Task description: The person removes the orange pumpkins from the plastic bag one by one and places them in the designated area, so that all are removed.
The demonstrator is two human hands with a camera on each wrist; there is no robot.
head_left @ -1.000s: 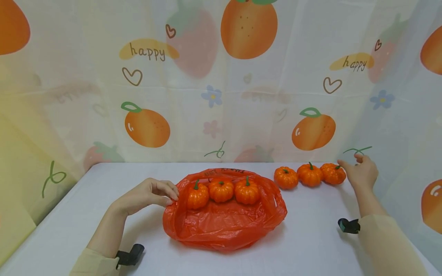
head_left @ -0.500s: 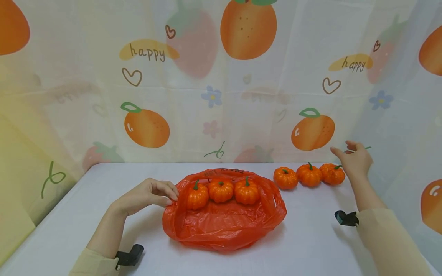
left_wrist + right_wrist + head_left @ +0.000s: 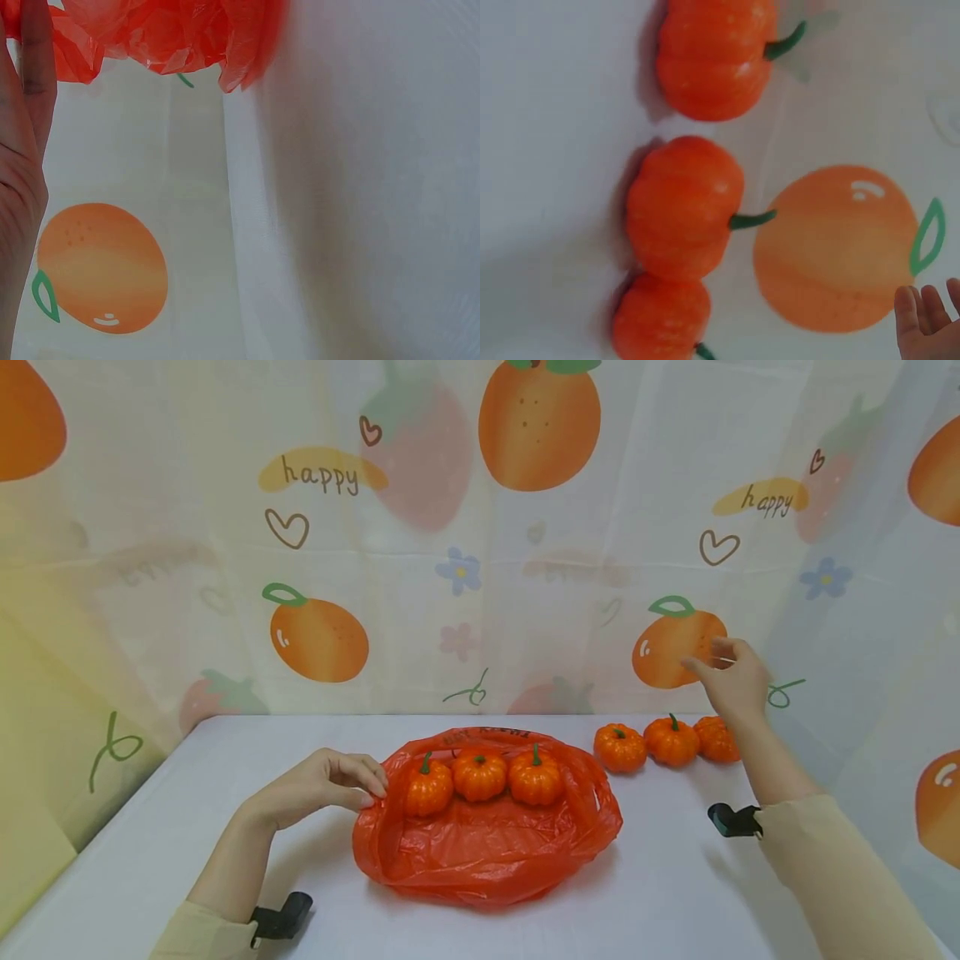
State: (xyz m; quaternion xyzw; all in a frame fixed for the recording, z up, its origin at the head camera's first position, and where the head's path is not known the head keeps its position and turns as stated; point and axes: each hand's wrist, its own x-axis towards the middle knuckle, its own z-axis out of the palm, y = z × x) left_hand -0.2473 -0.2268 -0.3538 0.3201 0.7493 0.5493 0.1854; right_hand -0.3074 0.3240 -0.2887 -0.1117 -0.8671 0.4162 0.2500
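My left hand [image 3: 318, 787] pinches the left rim of a red plastic bag [image 3: 487, 860], which lies mouth-up and spread on the table. Inside it, along the far side, sit three small orange pumpkins: a left one [image 3: 429, 788], a middle one [image 3: 480, 776] and a right one [image 3: 536, 778]. Crinkled red plastic [image 3: 172, 37] shows by my fingers in the left wrist view. My right hand [image 3: 735, 681] is raised with nothing in it, fingers apart. Below it three more pumpkins stand in a row: a near-bag one [image 3: 620, 749], a central one [image 3: 672, 742] and a far-right one [image 3: 717, 740], partly hidden by my wrist.
A white table [image 3: 660, 893] carries everything. Behind it hangs a pale curtain [image 3: 525, 635] printed with fruit and hearts, which continues along both sides. Black wrist mounts sit at the left cuff [image 3: 202, 935] and right cuff [image 3: 795, 827].
My right hand has risen from beside the far-right pumpkin and moved left over the row, still empty. The left hand, bag and pumpkins stay put.
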